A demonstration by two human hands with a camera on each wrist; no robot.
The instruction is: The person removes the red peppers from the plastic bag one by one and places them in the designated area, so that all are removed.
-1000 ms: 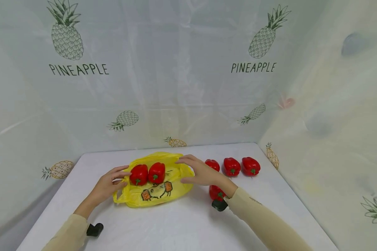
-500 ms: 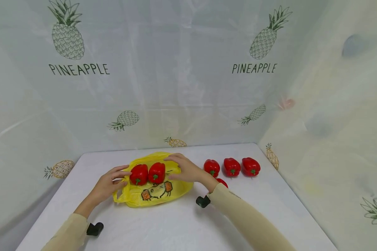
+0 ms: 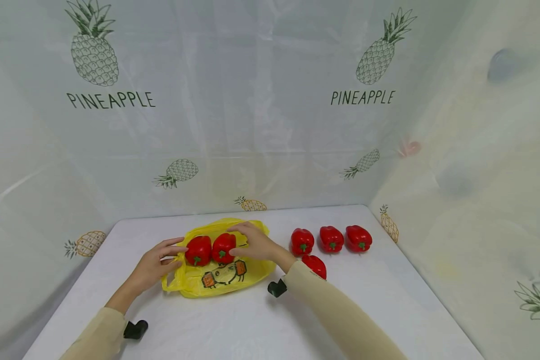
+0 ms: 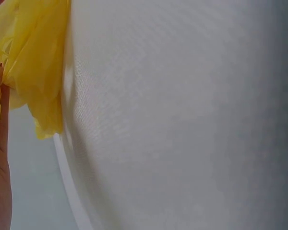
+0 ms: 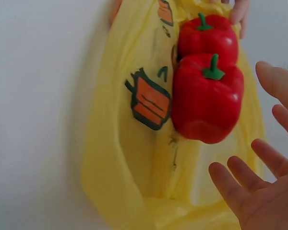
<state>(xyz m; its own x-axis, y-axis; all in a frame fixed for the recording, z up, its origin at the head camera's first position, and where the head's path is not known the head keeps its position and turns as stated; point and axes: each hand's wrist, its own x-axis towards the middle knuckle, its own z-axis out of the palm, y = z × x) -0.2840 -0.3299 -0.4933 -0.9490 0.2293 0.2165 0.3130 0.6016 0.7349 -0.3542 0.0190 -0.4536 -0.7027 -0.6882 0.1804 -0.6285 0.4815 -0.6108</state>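
Observation:
A yellow plastic bag (image 3: 257, 272) lies on the white table with its mouth spread and a cartoon print showing. Two red bell peppers with green stems, a left pepper (image 3: 199, 251) and a right pepper (image 5: 207, 103), sit side by side within it. At the bag's left edge my left hand (image 3: 150, 267) holds the gathered film (image 4: 31, 62), fingertips close to the left pepper. My right hand (image 3: 258, 244) reaches over the bag's right side, fingers spread beside the right pepper. In the right wrist view a gap shows between those fingers and the pepper.
Right of the bag are more red bell peppers: three in a back row, with a left one (image 3: 302, 242), a middle one (image 3: 331, 239) and a right one (image 3: 358, 238). Another pepper (image 3: 316, 265) lies in front, partly behind the right sleeve (image 3: 328, 305). Pineapple-print curtains surround the table.
My right hand has moved left, from the bag's right edge to beside the right pepper. The loose peppers show more fully now. My left hand stays at the bag.

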